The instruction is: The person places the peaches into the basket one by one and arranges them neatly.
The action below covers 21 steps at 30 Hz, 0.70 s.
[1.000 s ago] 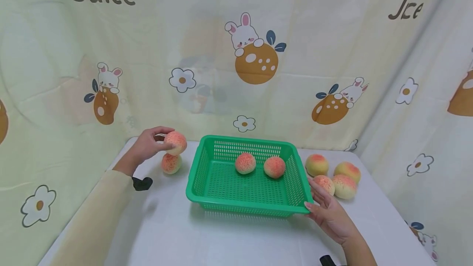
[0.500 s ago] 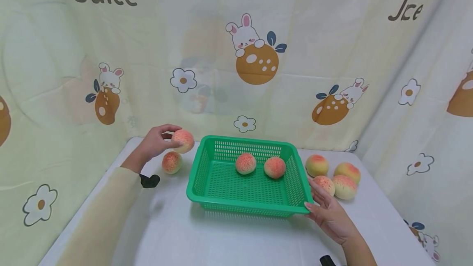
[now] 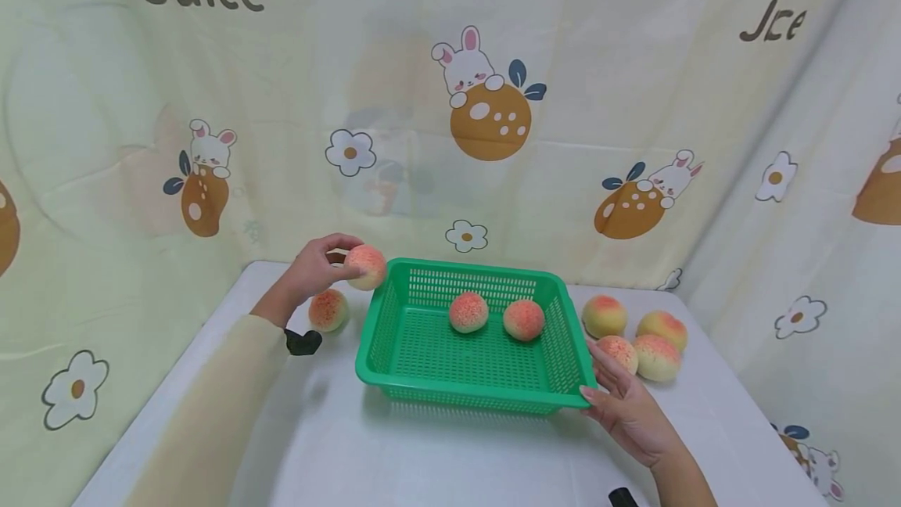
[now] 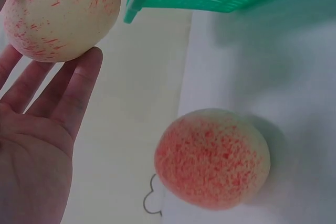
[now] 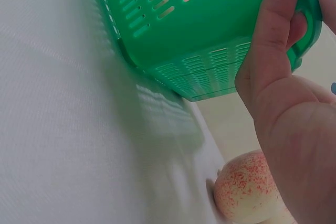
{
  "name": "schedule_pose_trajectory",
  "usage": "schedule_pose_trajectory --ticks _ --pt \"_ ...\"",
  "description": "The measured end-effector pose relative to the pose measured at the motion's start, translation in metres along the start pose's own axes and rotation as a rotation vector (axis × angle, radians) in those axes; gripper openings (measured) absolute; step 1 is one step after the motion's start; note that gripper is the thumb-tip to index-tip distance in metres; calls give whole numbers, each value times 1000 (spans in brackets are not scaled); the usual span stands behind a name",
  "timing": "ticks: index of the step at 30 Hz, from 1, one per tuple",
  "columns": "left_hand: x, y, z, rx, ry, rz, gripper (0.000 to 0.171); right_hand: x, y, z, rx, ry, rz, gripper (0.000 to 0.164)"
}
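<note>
My left hand [image 3: 315,267] holds a pink-and-cream peach [image 3: 366,267] between thumb and fingers, raised beside the left rim of a green plastic basket [image 3: 450,396]. In the left wrist view the fingertips support that peach [image 4: 65,14] from one side. Another peach [image 3: 328,310] rests on the table below the left hand. Two peaches, one in the middle [image 3: 468,312] and one further right [image 3: 523,320], lie inside the basket. At the basket's right front corner my right hand [image 3: 629,411] grips the rim; the right wrist view shows the thumb [image 5: 278,9] over the edge.
Several peaches [image 3: 657,357] sit grouped on the white table [image 3: 422,460] to the right of the basket, close behind the right hand. A printed curtain [image 3: 303,100] hangs at the back and along both sides.
The left hand has carried its peach rightward, from above the loose peach to the basket's left rim. The right hand and the basket have stayed in place.
</note>
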<state>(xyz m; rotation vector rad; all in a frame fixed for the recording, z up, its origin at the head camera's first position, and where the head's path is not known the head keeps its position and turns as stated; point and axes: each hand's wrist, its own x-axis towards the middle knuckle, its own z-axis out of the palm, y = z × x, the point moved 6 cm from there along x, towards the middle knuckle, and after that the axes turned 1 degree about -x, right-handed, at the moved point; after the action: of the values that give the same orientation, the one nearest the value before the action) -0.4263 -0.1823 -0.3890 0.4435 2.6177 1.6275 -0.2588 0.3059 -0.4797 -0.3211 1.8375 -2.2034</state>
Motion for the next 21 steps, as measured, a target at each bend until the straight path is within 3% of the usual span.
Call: schedule_pose_trajectory --ticks 21 --pt "12 21 27 21 -6 38 49 0 0 -1 -15 27 17 80"
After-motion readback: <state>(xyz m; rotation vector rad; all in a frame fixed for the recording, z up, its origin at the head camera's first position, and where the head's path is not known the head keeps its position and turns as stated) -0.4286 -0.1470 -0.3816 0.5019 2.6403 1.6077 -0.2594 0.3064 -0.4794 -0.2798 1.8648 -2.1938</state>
